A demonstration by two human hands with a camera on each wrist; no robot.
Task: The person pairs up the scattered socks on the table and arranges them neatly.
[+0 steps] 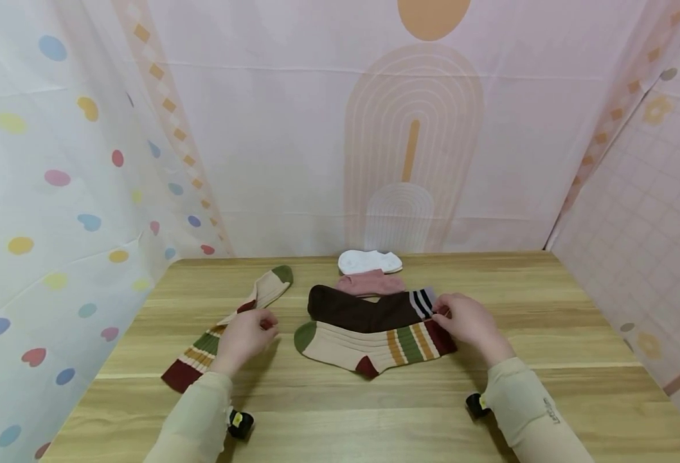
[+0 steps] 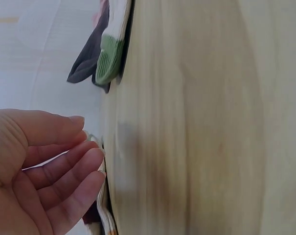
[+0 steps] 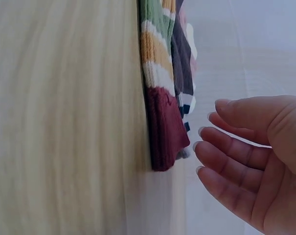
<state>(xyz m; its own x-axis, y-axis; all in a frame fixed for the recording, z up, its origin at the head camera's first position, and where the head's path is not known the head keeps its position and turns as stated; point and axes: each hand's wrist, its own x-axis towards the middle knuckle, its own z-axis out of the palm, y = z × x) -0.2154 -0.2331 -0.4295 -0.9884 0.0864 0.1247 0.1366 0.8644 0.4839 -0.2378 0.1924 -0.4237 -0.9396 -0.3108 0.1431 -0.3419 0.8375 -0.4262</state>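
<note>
My left hand (image 1: 244,337) hovers over a beige ribbed sock (image 1: 267,289) with a green toe and striped maroon cuff, lying slanted on the left. Its fingers (image 2: 84,166) curve loosely with nothing between them. In the middle lies a matching striped sock (image 1: 340,347), toe to the left. My right hand (image 1: 470,321) is beside that sock's maroon cuff (image 3: 165,127) and the striped end of a dark brown sock (image 1: 346,310) behind it. The right wrist view shows its fingers (image 3: 226,171) relaxed, apart from the cuff and holding nothing.
Behind the dark sock lie a pink sock (image 1: 369,283) and a white low-cut sock (image 1: 369,262), stacked toward the back edge. All rest on a wooden table (image 1: 340,424). Patterned curtains (image 1: 288,141) enclose the back and sides.
</note>
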